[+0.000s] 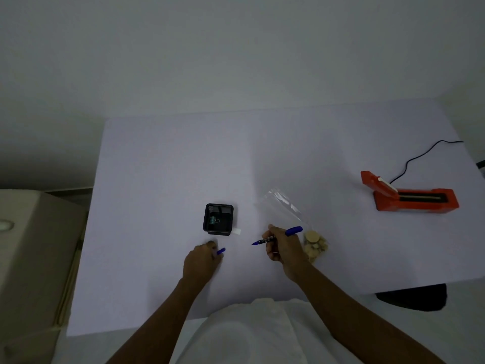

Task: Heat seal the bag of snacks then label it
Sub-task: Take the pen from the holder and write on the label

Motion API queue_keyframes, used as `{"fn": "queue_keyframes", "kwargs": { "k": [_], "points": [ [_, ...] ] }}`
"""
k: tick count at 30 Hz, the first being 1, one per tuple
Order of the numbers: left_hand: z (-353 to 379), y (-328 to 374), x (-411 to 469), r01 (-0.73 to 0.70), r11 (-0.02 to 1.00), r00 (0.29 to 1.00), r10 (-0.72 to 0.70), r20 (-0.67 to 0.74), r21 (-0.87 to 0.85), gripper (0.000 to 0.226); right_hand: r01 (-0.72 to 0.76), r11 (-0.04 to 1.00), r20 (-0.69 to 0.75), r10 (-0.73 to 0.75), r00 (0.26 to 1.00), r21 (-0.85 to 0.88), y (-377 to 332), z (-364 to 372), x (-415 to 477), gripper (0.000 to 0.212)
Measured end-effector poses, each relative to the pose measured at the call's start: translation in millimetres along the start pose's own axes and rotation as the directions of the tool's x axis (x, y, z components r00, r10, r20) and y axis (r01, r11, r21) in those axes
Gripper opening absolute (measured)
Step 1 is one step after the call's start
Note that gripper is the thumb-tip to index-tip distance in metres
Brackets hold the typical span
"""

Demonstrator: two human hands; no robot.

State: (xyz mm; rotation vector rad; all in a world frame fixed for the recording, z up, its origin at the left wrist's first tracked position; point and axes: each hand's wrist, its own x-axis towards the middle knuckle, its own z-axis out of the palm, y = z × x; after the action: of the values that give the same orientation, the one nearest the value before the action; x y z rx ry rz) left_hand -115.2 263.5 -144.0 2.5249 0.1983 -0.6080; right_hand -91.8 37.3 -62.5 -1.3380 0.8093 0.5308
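Note:
A clear plastic bag [284,208] lies on the white table [170,158], with round tan snacks [315,244] gathered at its near end. My right hand [282,246] grips an uncapped blue marker [275,236], tip pointing left, just left of the snacks. My left hand [202,261] holds the marker's blue cap [220,251] near the table surface. A small white label [236,231] lies beside a black mesh tray. The red heat sealer [412,197] sits far right with its lid raised.
The black mesh tray [218,219] holds a green binder clip [214,220]. A black cable [420,156] runs from the sealer toward the table's back right corner. A beige cabinet [31,245] stands to the left. A dark object [412,296] sits below the table's right edge.

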Motion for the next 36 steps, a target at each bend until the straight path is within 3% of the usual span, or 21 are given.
{"fn": "queue_keyframes", "kwargs": {
  "k": [3,5,9,12,15,22,30,33,36],
  "points": [
    [-7.8,2.4,-0.8,0.096,0.978,0.987,-0.118,-0.112,-0.185,0.063,0.005,1.0,0.001,-0.005,1.0,0.002,-1.4,-1.4,0.3,0.031],
    [-17.4,3.2,3.7,0.085,0.923,0.975,-0.155,-0.161,-0.376,0.083,0.008,1.0,0.003,-0.008,1.0,0.003,-1.7,-2.9,-0.1,0.031],
    [-44.2,6.2,22.6,-0.073,0.837,0.991,0.002,-0.131,-0.542,0.116,0.02,1.0,0.005,-0.02,1.0,-0.007,-1.1,-6.1,-2.1,0.031],
    [-66.2,15.0,35.4,-0.198,0.862,0.98,0.187,-0.071,-0.467,0.112,0.021,1.0,0.003,-0.021,1.0,-0.014,-0.2,-8.3,-2.9,0.031],
    [-76.3,19.1,45.1,-0.333,0.886,0.941,0.333,-0.056,-0.322,0.085,0.022,1.0,-0.003,-0.022,1.0,-0.015,0.0,-10.1,-3.0,0.031],
    [-87.4,11.6,39.2,-0.34,0.914,0.93,0.293,-0.222,-0.221,0.053,0.013,1.0,-0.017,-0.013,1.0,-0.02,0.4,-11.6,-1.1,0.031],
    [-82.0,16.9,34.4,-0.183,0.948,0.981,0.159,-0.111,-0.261,0.085,-0.012,0.999,0.016,0.012,1.0,-0.048,3.6,-4.6,0.0,0.03],
    [-73.9,22.9,39.1,-0.131,0.983,0.987,0.117,-0.107,-0.128,0.102,-0.002,0.999,0.022,0.003,1.0,-0.046,1.7,-4.3,0.2,0.029],
    [-72.5,22.0,46.1,-0.099,0.995,0.983,0.102,-0.151,0.023,0.1,0.008,0.999,0.018,-0.007,1.0,-0.042,-0.1,-6.0,2.2,0.03]
  ]
}}
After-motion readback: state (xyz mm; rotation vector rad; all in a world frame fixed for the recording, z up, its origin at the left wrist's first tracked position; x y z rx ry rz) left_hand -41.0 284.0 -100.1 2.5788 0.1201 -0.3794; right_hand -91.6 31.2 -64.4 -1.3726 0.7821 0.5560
